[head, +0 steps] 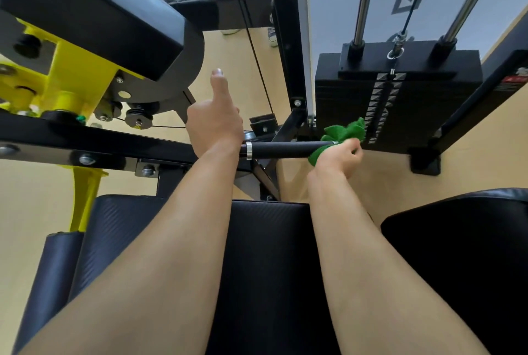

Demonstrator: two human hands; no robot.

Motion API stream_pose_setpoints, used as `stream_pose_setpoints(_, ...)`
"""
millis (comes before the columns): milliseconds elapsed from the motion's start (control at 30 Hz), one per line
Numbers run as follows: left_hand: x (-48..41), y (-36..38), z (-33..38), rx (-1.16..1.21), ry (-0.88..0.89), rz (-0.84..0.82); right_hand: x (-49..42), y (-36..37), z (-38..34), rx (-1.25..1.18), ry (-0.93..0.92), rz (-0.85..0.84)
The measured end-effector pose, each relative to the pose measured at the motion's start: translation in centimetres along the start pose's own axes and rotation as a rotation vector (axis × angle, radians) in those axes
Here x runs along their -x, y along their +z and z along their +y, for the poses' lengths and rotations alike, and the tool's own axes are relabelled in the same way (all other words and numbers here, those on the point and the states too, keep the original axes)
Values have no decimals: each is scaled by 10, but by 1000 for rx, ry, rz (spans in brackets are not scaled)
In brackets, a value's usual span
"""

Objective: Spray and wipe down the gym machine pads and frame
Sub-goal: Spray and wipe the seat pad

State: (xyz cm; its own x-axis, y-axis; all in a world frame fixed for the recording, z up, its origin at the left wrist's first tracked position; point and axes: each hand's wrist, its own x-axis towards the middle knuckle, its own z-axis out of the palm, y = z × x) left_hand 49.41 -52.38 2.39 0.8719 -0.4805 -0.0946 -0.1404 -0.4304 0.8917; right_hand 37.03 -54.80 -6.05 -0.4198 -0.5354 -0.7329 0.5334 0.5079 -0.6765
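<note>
A black handle bar (285, 149) with a silver ring juts right from the machine's black frame (85, 140). My right hand (340, 154) is closed around a green cloth (345, 133) wrapped on the bar's right end. My left hand (214, 123) rests on the frame at the bar's left end, thumb raised, fingers hidden behind it. A black seat pad (268, 240) lies below my forearms. No spray bottle is in view.
A black weight stack (400, 91) with chrome guide rods and a cable stands at the right. Yellow pivot parts (74, 80) and a black padded arm (94, 11) fill the upper left. Another black pad (471, 254) sits lower right. The floor is tan.
</note>
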Motion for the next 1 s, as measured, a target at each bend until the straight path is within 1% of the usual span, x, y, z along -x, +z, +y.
stream_pose_setpoints(33,0,-1,1,5,5,4,9,1,-3,-54,119,-9)
stream_pose_setpoints(100,-1,-3,5,13,-3,10,32,3,-3,-127,338,-92)
stream_pose_setpoints(167,-2,-4,5,38,-19,19,57,13,13,-349,581,-134)
stream_pose_setpoints(200,-3,-4,5,54,-16,22,68,20,25,-413,673,-165)
stream_pose_setpoints(267,-6,-4,6,58,2,15,83,26,44,-439,760,-268)
stream_pose_setpoints(333,-8,-6,7,41,20,20,81,26,51,-468,772,-339)
stream_pose_setpoints(400,-9,-6,5,32,30,24,61,18,41,-532,734,-350)
stream_pose_setpoints(433,-8,-6,3,32,30,23,47,14,34,-567,711,-325)
stream_pose_setpoints(533,-8,-6,-2,45,15,26,18,2,11,-626,633,-159)
stream_pose_setpoints(567,-8,-5,-2,50,11,26,18,-1,6,-627,609,-131)
stream_pose_setpoints(600,-6,-5,0,55,7,22,21,-2,6,-618,599,-142)
stream_pose_setpoints(633,-5,-4,3,58,6,21,26,2,12,-583,604,-181)
stream_pose_setpoints(733,4,-4,12,96,4,19,63,10,36,-372,671,-332)
stream_pose_setpoints(800,15,-6,15,94,10,16,78,7,43,-271,691,-400)
stream_pose_setpoints(833,21,-7,17,90,15,15,80,1,41,-253,677,-409)
stream_pose_setpoints(900,35,-12,17,95,11,17,84,-20,33,-295,627,-432)
stream_pose_setpoints(1000,62,-24,17,117,-15,12,92,-72,15,-355,541,-547)
